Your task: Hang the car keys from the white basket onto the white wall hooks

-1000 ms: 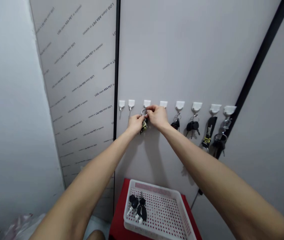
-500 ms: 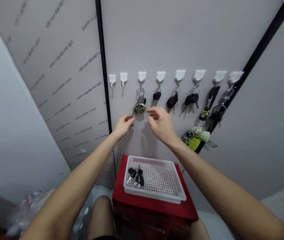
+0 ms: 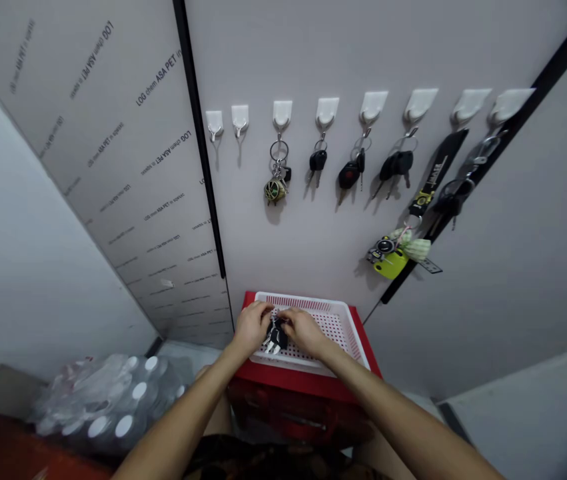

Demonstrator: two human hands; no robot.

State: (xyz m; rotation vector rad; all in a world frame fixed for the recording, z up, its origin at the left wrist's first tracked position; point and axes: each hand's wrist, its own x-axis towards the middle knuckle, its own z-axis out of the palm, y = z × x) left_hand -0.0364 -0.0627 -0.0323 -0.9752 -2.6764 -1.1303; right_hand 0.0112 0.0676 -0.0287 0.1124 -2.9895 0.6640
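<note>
A bunch of black-headed keys (image 3: pixel 276 340) is at the left end of the white perforated basket (image 3: pixel 356 333). My left hand (image 3: pixel 254 327) is closed at the upper left of the bunch, its fingertips by the ring. My right hand (image 3: pixel 303 331) pinches the top of the same bunch from the right. The silver blades point down toward me. The ring itself is mostly hidden by my fingers, and I cannot tell whether the keys are lifted off the basket floor.
White hooks line the wall, and the two leftmost, one a hook (image 3: pixel 240 121), hold nothing. Beside them hangs a keyring with a round charm (image 3: pixel 276 190), then several black keys (image 3: pixel 350 175) and a yellow charm (image 3: pixel 391 264). The basket sits on a red box (image 3: pixel 308 383). Wrapped bottles (image 3: pixel 113 400) stand lower left.
Both hands have come down from the charm keyring on the wall into the basket and closed at the keys there. The charm keyring still hangs on its hook. The view has tilted down.
</note>
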